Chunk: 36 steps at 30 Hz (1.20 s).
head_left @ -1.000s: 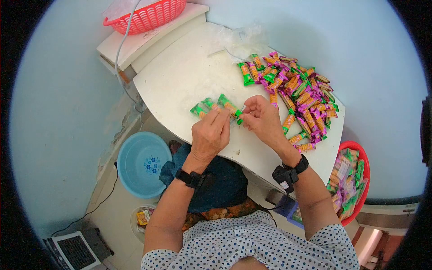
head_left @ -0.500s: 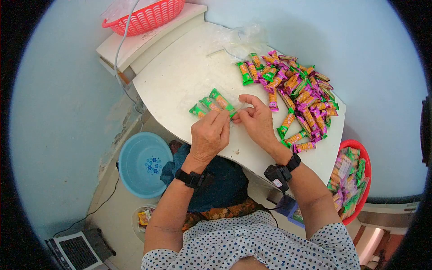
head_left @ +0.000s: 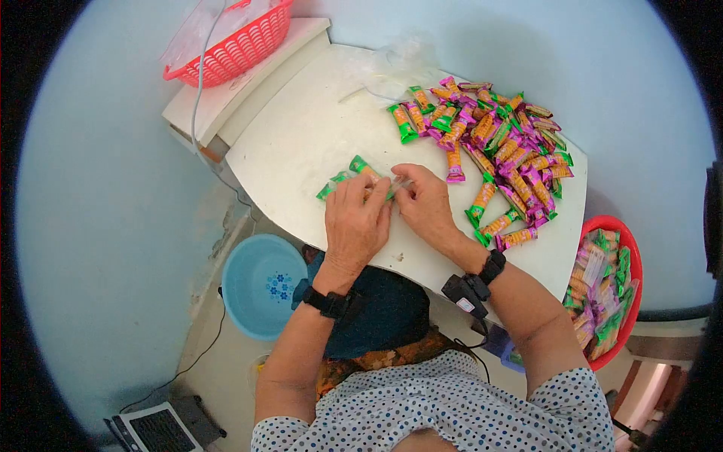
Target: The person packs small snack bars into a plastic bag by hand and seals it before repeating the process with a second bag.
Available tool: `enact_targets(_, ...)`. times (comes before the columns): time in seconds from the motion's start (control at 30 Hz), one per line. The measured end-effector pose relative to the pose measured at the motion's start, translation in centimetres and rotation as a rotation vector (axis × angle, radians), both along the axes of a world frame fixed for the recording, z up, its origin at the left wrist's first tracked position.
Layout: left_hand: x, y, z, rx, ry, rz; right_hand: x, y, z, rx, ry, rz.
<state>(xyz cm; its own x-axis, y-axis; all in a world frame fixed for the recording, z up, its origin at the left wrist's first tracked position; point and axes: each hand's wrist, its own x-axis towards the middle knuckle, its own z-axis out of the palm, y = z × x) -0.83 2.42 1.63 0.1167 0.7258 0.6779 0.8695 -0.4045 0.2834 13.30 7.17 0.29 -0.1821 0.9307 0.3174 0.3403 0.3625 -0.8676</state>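
Observation:
On the white table (head_left: 290, 113), a clear plastic bag (head_left: 397, 183) holds several green-ended snack packets (head_left: 361, 165) lying side by side. My left hand (head_left: 355, 226) rests over the packets with its fingers stretched out flat, covering much of them. At the right end of the bag, my right hand (head_left: 428, 203) pinches the loose plastic between thumb and fingers. Both wrists wear black straps. Right of my hands spreads a large pile of wrapped snack packets (head_left: 520, 162), with purple or green ends.
Crumpled clear plastic bags (head_left: 399, 64) lie at the table's back. A red basket (head_left: 248, 49) sits on a raised shelf at left, a grey cable hanging past it. A blue basin (head_left: 252, 301) stands below left, and a red tub (head_left: 633, 301) of bagged packets at right.
My left hand has gone from a pinch at the bag's edge to fingers laid flat over the packets. My right hand stays at the bag's end. The view has shifted slightly.

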Motion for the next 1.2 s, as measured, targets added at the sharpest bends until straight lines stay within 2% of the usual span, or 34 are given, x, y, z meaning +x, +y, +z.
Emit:
enact_targets(0.2,-0.1,0.0,-0.1,-0.028,0.019,0.0,0.2,-0.3,0.9,0.019,-0.026,0.017)
enact_targets(0.3,0.0,0.1,-0.1,0.002,0.013,-0.004,0.3,-0.2,0.4,0.17,-0.077,0.035)
enact_targets(0.4,0.0,0.1,-0.3,0.01,-0.009,-0.001,0.6,-0.9,1.9,0.204,-0.187,-0.012)
enact_targets(0.5,-0.3,-0.1,-0.4,-0.017,-0.017,-0.002,2.2,-1.5,6.3,0.253,-0.691,-0.062)
enact_targets(0.57,-0.5,-0.1,-0.7,-0.02,-0.049,-0.018,3.7,-1.8,9.0,0.117,-0.95,-0.063)
enact_targets(0.63,-0.6,-0.1,-0.7,-0.022,-0.055,-0.026,6.3,-2.1,10.5,0.092,-1.082,-0.011)
enact_targets(0.73,-0.5,-0.1,-0.5,-0.018,-0.074,-0.028,8.9,-1.7,9.8,0.021,-1.199,0.016)
enact_targets(1.03,-0.6,-0.4,-0.2,0.025,-0.105,-0.044,10.2,-1.3,8.6,0.015,-1.249,0.057)
enact_targets(1.13,-0.8,-0.4,-0.2,0.029,-0.13,-0.04,10.7,-2.9,10.5,0.12,-1.042,0.048)
enact_targets(1.2,-0.8,-0.6,-0.4,0.034,-0.141,-0.04,10.1,-4.2,12.4,0.02,-0.841,0.057)
